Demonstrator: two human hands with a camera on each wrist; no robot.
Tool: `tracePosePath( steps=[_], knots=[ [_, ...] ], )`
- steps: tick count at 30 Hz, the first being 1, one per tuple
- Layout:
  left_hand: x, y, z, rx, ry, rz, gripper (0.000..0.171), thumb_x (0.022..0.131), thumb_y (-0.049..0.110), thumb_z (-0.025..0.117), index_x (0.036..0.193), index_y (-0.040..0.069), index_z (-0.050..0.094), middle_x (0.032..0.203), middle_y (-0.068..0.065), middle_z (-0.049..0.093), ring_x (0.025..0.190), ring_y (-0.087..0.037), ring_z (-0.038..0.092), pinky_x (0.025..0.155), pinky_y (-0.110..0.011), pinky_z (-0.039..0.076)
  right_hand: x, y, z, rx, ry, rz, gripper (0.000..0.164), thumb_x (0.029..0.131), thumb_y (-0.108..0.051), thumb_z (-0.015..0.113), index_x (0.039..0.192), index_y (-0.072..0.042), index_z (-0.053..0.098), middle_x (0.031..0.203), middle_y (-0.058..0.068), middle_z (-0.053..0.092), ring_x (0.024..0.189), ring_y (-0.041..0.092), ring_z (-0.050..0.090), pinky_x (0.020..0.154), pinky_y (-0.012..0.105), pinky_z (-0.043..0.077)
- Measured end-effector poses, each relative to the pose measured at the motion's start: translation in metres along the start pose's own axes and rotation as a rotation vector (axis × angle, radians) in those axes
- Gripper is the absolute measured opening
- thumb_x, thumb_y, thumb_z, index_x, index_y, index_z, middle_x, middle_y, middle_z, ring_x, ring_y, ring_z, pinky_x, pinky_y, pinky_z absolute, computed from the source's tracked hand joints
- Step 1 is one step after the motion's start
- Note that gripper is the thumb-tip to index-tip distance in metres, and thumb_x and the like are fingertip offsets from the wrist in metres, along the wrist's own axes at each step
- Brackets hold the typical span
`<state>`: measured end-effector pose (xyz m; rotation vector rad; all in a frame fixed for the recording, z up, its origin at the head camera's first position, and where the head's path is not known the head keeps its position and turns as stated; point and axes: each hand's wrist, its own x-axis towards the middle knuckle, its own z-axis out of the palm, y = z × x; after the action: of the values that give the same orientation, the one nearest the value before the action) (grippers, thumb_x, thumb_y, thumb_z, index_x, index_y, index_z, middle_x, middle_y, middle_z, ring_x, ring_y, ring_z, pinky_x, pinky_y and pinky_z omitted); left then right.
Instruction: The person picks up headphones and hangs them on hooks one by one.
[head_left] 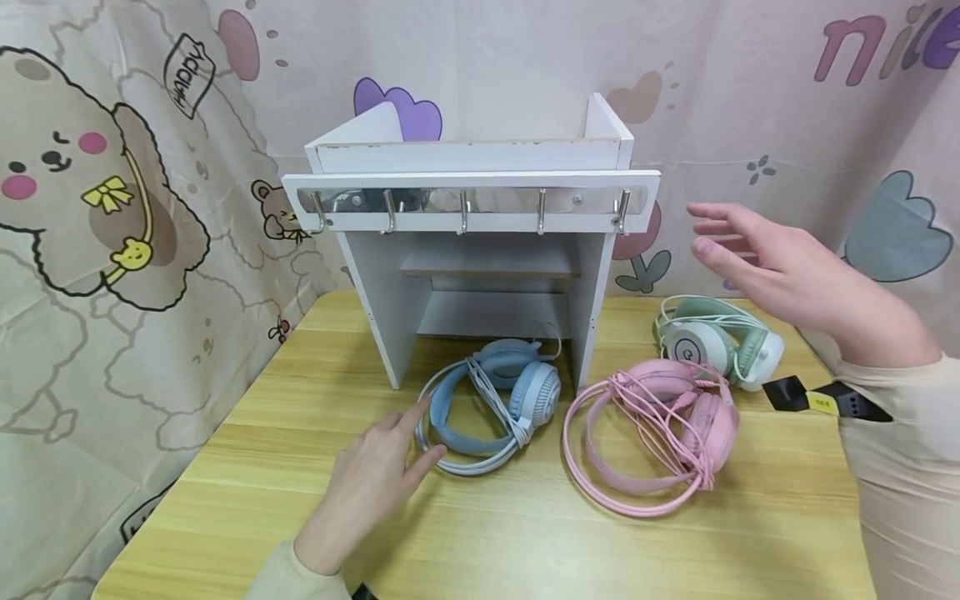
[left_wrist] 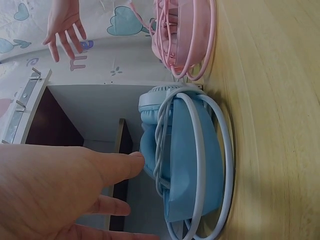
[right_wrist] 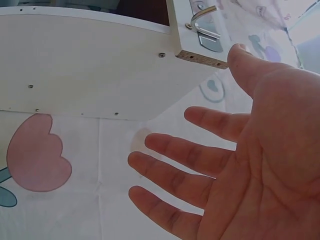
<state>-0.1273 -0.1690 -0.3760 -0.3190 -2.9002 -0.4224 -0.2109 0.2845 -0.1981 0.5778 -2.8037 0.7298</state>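
Note:
Blue headphones (head_left: 471,408) lie on the table in front of the white shelf unit, their cable bundled across the band. My left hand (head_left: 375,467) reaches to their left side, fingers spread right at the headband's edge; in the left wrist view the thumb (left_wrist: 117,167) points toward the blue ear cushion. My right hand (head_left: 787,271) hovers in the air right of the hook rail (head_left: 472,202), fingers extended and holding nothing. In the right wrist view its palm (right_wrist: 270,155) faces the unit's side panel (right_wrist: 90,65), near the end metal hook (right_wrist: 205,22).
Pink headphones (head_left: 648,437) with a bundled cable lie right of the blue ones. Behind them, at the table's back right, are green and white headphones (head_left: 720,342). The white shelf unit (head_left: 375,308) stands at the back against a printed curtain (head_left: 495,50).

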Motion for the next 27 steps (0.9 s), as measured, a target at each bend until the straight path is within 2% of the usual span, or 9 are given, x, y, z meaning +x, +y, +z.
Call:
tracePosePath(
  steps=[3,5,7,9,12,14,16,18,27],
  knots=[
    [0.000,0.001,-0.001,0.001,-0.007,-0.007,0.068,0.095,0.043,0.081,0.155,0.020,0.057,0.105,-0.010,0.074,0.079,-0.026,0.071,0.049,-0.031,0.048,0.008,-0.004,-0.004,0.012,-0.003,0.006,0.057,0.115,-0.037,0.047,0.169,-0.023,0.033,0.160,0.027,0.052,0.139,0.055,0.055,0.099,0.029,0.058],
    [0.000,0.001,-0.001,0.002,-0.005,-0.007,0.068,0.095,0.043,0.082,0.154,0.020,0.057,0.107,-0.011,0.075,0.080,-0.027,0.071,0.049,-0.032,0.049,0.014,-0.005,-0.007,0.031,-0.002,0.004,0.057,0.116,-0.037,0.044,0.169,-0.021,0.033,0.160,0.028,0.050,0.140,0.057,0.052,0.108,0.045,0.055],
    [-0.001,0.001,-0.001,0.004,0.001,-0.003,0.068,0.095,0.043,0.082,0.154,0.020,0.058,0.110,-0.012,0.075,0.082,-0.029,0.073,0.049,-0.034,0.051,0.020,-0.005,-0.010,0.054,-0.003,0.000,0.056,0.116,-0.038,0.042,0.169,-0.022,0.033,0.161,0.028,0.049,0.142,0.058,0.049,0.113,0.070,0.042],
    [-0.001,0.002,-0.002,0.005,0.005,0.000,0.068,0.095,0.043,0.082,0.154,0.019,0.058,0.111,-0.012,0.076,0.083,-0.030,0.073,0.050,-0.035,0.052,0.025,-0.005,-0.013,0.075,-0.002,-0.011,0.055,0.116,-0.038,0.041,0.168,-0.022,0.033,0.162,0.027,0.049,0.143,0.057,0.049,0.115,0.078,0.033],
    [-0.001,0.002,-0.002,0.002,0.003,-0.003,0.067,0.095,0.043,0.082,0.153,0.019,0.059,0.110,-0.012,0.075,0.081,-0.029,0.073,0.049,-0.034,0.050,0.035,-0.002,-0.019,0.103,-0.009,-0.028,0.054,0.117,-0.038,0.041,0.168,-0.023,0.035,0.162,0.023,0.051,0.144,0.035,0.056,0.122,0.041,0.044],
    [-0.001,0.003,-0.003,-0.002,-0.001,-0.007,0.067,0.095,0.042,0.082,0.153,0.019,0.059,0.107,-0.011,0.075,0.080,-0.027,0.071,0.049,-0.032,0.048,0.041,0.000,-0.022,0.130,-0.016,-0.051,0.053,0.117,-0.037,0.041,0.167,-0.020,0.035,0.161,0.023,0.051,0.137,0.011,0.060,0.109,0.017,0.047],
    [-0.001,0.003,-0.003,-0.002,-0.003,-0.008,0.067,0.095,0.042,0.082,0.153,0.019,0.059,0.107,-0.011,0.074,0.078,-0.026,0.070,0.048,-0.031,0.047,0.049,0.002,-0.026,0.164,-0.027,-0.063,0.053,0.117,-0.037,0.039,0.167,-0.019,0.036,0.160,0.023,0.052,0.125,-0.008,0.059,0.090,0.002,0.043],
    [-0.001,0.003,-0.003,0.001,-0.003,-0.007,0.067,0.095,0.043,0.082,0.153,0.019,0.059,0.106,-0.011,0.074,0.077,-0.025,0.069,0.048,-0.030,0.046,0.056,0.003,-0.030,0.214,-0.044,-0.066,0.052,0.117,-0.037,0.038,0.166,-0.018,0.036,0.161,0.022,0.052,0.117,-0.017,0.057,0.089,0.003,0.047],
    [0.000,0.004,-0.004,0.007,-0.005,0.006,0.068,0.095,0.043,0.082,0.154,0.019,0.058,0.104,-0.009,0.074,0.073,-0.021,0.066,0.049,-0.029,0.045,0.080,0.002,-0.044,0.336,-0.126,-0.002,0.055,0.115,-0.052,0.035,0.166,-0.030,0.035,0.164,0.011,0.051,0.128,0.001,0.062,0.091,0.011,0.054]
  ],
)
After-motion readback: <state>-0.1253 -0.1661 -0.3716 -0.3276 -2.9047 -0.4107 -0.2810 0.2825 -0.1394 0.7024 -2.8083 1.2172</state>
